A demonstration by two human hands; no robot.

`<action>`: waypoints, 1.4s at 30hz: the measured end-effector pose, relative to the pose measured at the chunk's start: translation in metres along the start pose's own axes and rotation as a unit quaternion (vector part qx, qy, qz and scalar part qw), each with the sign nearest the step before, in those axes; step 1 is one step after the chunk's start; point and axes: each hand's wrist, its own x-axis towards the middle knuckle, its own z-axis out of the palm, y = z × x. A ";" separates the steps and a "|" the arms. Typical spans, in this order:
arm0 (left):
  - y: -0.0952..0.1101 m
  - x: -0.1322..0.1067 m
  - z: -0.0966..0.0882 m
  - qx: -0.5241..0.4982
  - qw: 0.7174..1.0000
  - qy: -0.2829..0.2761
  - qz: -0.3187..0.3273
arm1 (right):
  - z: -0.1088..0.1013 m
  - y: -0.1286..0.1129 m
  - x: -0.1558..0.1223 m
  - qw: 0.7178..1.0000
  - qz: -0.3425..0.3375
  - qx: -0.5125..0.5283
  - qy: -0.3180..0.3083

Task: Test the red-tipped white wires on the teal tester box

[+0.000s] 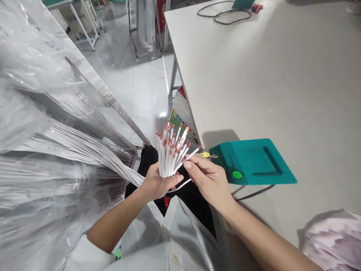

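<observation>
Left side of frame: clear plastic sheeting [25, 49], draping over and partly wrapping long white wires [93, 150], which are running toward the centre. Upper middle: a metal cart [137, 30], with pale strands [150, 22] hanging in it.

Centre: a bundle of wire ends [167, 160], standing upright and fanning out, copper-coloured tips showing. The left hand [156, 183] is gripping it round the base, fingers wrapping. Right of this: the right hand [208, 180], pinching one wire [193, 153] between thumb and finger, its tip leaning outward.

Handling, as judged: single wires light, springy, smooth-coated; the bundle heavier, its trailing lengths probably dragging leftward. Bare tips likely bending or fraying; best hold, the white coating below them.

Right of centre: a green device [254, 162] with a round green button [237, 174], resting at the edge of a pale table [254, 82]; its contents are not showing. Lower right: a pink cloth [335, 241], lying crumpled.
</observation>
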 end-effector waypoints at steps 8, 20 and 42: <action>-0.001 0.006 -0.008 -0.035 0.998 0.043 0.007 | 0.000 0.005 -0.006 0.991 0.083 0.073 -0.071; 0.017 0.024 -0.039 -0.117 0.985 0.095 0.088 | -0.016 0.018 -0.024 0.988 0.033 -0.037 -0.144; 0.015 0.024 -0.028 -0.045 0.990 0.116 0.068 | -0.017 -0.007 -0.013 0.932 -0.108 -0.279 -0.206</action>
